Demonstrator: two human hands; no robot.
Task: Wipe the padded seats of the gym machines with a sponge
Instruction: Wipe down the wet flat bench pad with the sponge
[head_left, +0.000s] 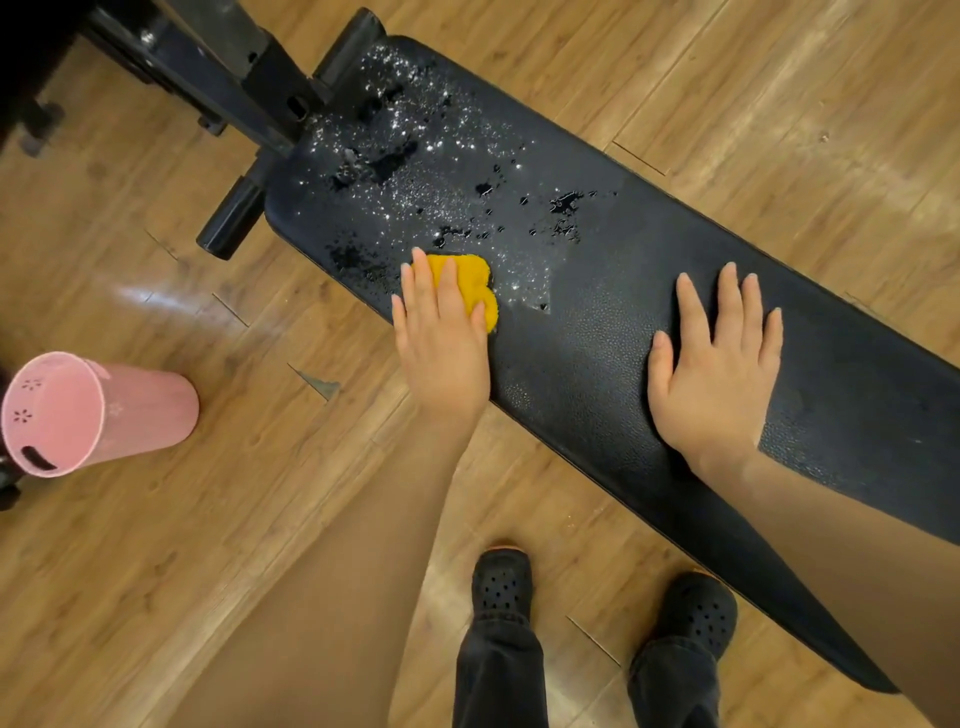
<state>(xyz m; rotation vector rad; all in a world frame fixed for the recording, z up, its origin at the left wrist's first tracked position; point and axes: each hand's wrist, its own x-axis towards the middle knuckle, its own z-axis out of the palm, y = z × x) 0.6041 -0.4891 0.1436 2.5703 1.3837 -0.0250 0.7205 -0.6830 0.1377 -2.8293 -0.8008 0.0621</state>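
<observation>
A long black padded bench seat (587, 322) runs diagonally from upper left to lower right. Its upper left part is covered in water droplets and small puddles (415, 156); the part nearer me looks dull and dry. A yellow sponge (475, 280) lies on the pad's near edge. My left hand (441, 338) presses flat on the sponge with straight fingers. My right hand (719, 364) rests flat on the pad further right, fingers spread, holding nothing.
A pink plastic bucket (93, 410) stands on the wooden floor at the left. The bench's black metal frame (234, 67) and roller pegs (231, 221) stick out at the upper left. My feet in black clogs (501, 582) stand beside the bench.
</observation>
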